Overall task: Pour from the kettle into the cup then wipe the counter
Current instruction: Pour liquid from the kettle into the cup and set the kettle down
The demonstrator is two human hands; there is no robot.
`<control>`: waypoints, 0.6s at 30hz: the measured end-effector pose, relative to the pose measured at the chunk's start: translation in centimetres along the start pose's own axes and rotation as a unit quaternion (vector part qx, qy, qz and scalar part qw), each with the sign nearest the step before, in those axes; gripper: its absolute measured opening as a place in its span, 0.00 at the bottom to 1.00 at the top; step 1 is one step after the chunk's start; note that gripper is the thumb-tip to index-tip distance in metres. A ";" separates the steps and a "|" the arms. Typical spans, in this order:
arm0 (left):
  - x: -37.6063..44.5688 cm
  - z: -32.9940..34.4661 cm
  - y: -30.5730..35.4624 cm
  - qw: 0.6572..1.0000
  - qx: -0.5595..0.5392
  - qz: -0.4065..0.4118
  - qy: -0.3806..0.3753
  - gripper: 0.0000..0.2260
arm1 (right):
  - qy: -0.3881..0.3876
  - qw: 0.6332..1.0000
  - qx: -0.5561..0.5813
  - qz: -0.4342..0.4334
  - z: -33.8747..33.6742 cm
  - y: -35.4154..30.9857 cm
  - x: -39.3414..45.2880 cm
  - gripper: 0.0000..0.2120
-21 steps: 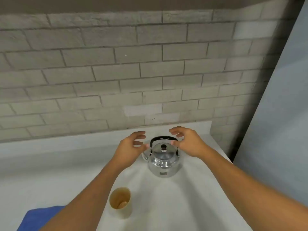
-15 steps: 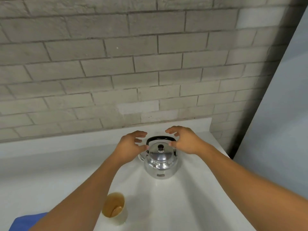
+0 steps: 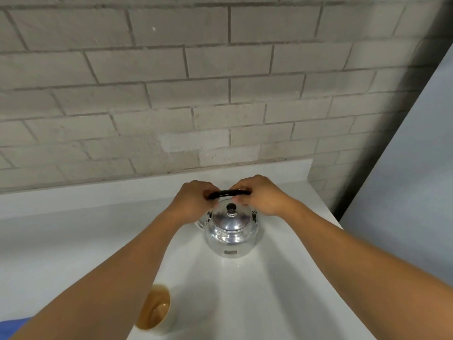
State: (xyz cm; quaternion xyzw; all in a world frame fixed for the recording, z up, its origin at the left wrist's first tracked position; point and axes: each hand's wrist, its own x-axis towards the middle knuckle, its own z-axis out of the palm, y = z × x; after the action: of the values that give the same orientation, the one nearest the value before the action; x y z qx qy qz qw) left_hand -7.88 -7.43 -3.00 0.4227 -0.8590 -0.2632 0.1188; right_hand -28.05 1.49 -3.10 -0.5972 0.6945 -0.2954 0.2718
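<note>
A shiny steel kettle (image 3: 231,233) with a black knob on its lid stands on the white counter (image 3: 282,290). Its black handle (image 3: 229,193) arches above the lid. My left hand (image 3: 193,201) is closed around the handle's left end and my right hand (image 3: 262,196) around its right end. A cream cup (image 3: 157,312) with a brown inside stands near the front, partly hidden behind my left forearm. A corner of a blue cloth (image 3: 12,326) shows at the bottom left.
A grey brick wall (image 3: 196,94) rises right behind the counter. A pale grey panel (image 3: 411,192) closes off the right side, past the counter's right edge.
Both hands were open and hovering beside the kettle; now they have closed on its handle. The kettle stands in the same spot.
</note>
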 end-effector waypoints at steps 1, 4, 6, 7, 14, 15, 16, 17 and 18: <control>0.1 0.1 -0.1 1.000 -0.007 -0.003 0.007 0.12 | 0.001 1.000 0.009 0.001 0.0 0.0 0.0 0.08; 0.3 0.0 -0.2 1.000 -0.020 -0.003 0.006 0.14 | 0.009 1.000 0.024 -0.002 0.1 0.1 -0.2 0.07; 0.1 -0.2 -0.2 1.000 -0.021 0.002 0.002 0.15 | 0.013 0.999 0.030 -0.007 0.4 -0.1 -0.5 0.07; -0.1 -0.3 -0.2 1.000 -0.025 0.006 0.002 0.15 | 0.015 0.999 0.034 -0.009 0.5 -0.3 -0.6 0.08; -2.1 -3.4 0.7 0.996 -0.081 0.033 0.013 0.08 | 0.067 0.994 0.084 -0.038 0.0 -3.2 -2.4 0.06; -2.5 -4.1 0.8 0.995 -0.091 0.037 0.014 0.07 | 0.075 0.992 0.089 -0.042 -0.1 -3.9 -2.7 0.05; -2.9 -4.8 0.9 0.994 -0.100 0.043 0.017 0.07 | 0.083 0.991 0.091 -0.046 -0.2 -4.7 -2.9 0.05; -3.3 -5.5 0.9 0.993 -0.106 0.051 0.023 0.08 | 0.092 0.990 0.089 -0.052 -0.3 -5.4 -3.2 0.05; -3.8 -6.1 0.9 0.992 -0.108 0.060 0.031 0.10 | 0.102 0.989 0.088 -0.060 -0.5 -6.2 -3.5 0.05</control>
State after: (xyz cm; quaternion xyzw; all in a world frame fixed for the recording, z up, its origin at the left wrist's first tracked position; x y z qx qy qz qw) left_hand -3.54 -6.15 2.70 0.3627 -0.8454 -0.3336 0.2059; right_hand -23.76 4.33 1.83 -0.5786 0.6525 -0.4304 0.2330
